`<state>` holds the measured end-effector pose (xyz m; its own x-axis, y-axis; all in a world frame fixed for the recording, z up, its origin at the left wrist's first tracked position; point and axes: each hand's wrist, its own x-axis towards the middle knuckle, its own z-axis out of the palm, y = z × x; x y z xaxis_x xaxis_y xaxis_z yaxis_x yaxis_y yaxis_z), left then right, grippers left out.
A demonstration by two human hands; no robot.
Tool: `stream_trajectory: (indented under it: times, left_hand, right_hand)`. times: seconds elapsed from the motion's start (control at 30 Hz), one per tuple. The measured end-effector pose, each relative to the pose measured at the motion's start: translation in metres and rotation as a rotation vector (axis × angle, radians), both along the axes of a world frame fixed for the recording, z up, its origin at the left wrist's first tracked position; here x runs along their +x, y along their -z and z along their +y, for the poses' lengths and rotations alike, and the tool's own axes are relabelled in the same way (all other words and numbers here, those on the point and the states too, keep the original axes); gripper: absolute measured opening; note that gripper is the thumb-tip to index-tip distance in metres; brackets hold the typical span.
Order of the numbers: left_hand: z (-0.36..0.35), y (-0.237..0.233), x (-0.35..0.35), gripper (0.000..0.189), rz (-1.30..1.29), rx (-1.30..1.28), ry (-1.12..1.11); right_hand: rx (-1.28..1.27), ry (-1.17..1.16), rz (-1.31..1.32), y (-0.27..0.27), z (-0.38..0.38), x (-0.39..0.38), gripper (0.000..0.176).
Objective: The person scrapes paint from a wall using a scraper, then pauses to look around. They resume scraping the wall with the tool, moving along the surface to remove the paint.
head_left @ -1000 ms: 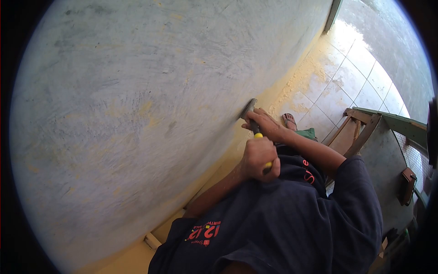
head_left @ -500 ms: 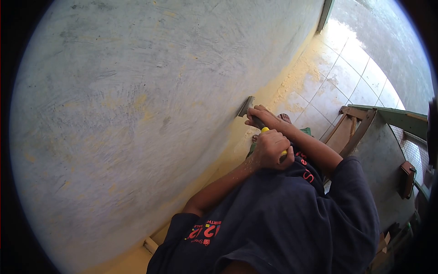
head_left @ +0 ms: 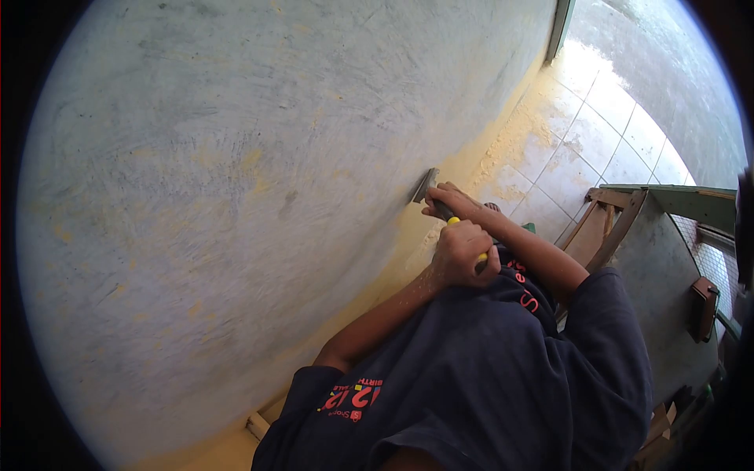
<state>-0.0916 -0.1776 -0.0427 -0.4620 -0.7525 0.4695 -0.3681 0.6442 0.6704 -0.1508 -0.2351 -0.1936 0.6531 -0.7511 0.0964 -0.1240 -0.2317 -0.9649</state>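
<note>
A scraper [head_left: 425,185] with a wide metal blade and a black-and-yellow handle is in both hands. Its blade edge appears to meet the grey, patchily painted wall [head_left: 236,235] low down. My left hand [head_left: 466,250] is wrapped around the rear of the handle. Farther forward, my right hand [head_left: 453,202] is closed around the neck just behind the blade. Parts of the handle are hidden by the fingers. Pale dust specks show on my left forearm.
Yellowish scrapings lie on the white tiled floor [head_left: 593,141] along the wall's foot. To the right stands a wooden frame with a grey panel [head_left: 660,290], and a brown object [head_left: 704,308] hangs on it. A green post [head_left: 560,31] rises at the wall's far end.
The view has shifted very slightly. Both hands keep their grip, and the scraper stays at almost the same spot by the wall. My feet are more hidden now.
</note>
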Motion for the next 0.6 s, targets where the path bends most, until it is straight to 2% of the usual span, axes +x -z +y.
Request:
stream_trajectory:
  times: [0.07,0.2,0.6]
  left_hand:
    - [0.005,-0.005,0.004,0.015,0.065,0.003,0.02]
    - [0.003,0.004,0.006,0.015,0.026,0.001,0.002]
    - [0.004,-0.001,0.006,0.017,0.048,0.004,0.045]
  right_hand:
    - [0.004,0.009,-0.001,-0.014,0.0,-0.005,0.026]
    - [0.064,0.016,-0.033,0.009,-0.002,0.005,0.028]
    - [-0.042,0.015,0.008,0.001,-0.002,-0.002,0.027]
